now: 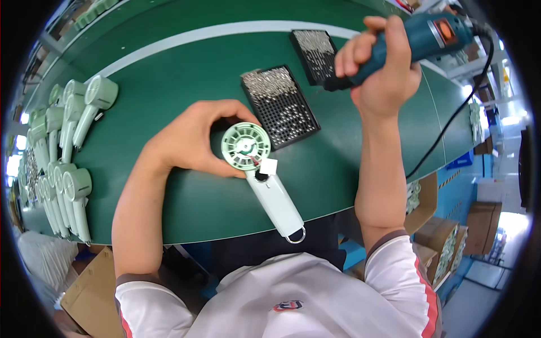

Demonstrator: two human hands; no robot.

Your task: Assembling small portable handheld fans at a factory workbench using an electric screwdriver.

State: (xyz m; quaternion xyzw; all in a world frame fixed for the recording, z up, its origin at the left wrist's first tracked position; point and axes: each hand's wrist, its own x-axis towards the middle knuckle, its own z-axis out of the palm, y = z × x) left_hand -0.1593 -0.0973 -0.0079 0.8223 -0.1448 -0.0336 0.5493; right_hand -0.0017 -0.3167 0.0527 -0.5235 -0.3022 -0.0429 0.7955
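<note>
My left hand (194, 134) is closed around the round head of a pale green handheld fan (276, 204). The fan's slotted round side faces up, with a small white square piece and a bit of red wire at its neck. Its handle points toward me and ends in a metal loop. Raised at the right, my right hand (389, 73) grips a teal electric screwdriver (420, 42), whose tip end points left and down, apart from the fan. Between the hands lies a black screw tray (298, 132) with rows of holes and many small silver screws.
A second black screw tray (321, 67) sits farther back, partly behind the screwdriver. Several pale green fans (76, 183) lie along the left of the green table (197, 208). The screwdriver's black cord (451, 127) hangs down the right side. Cardboard boxes (437, 239) stand below at right.
</note>
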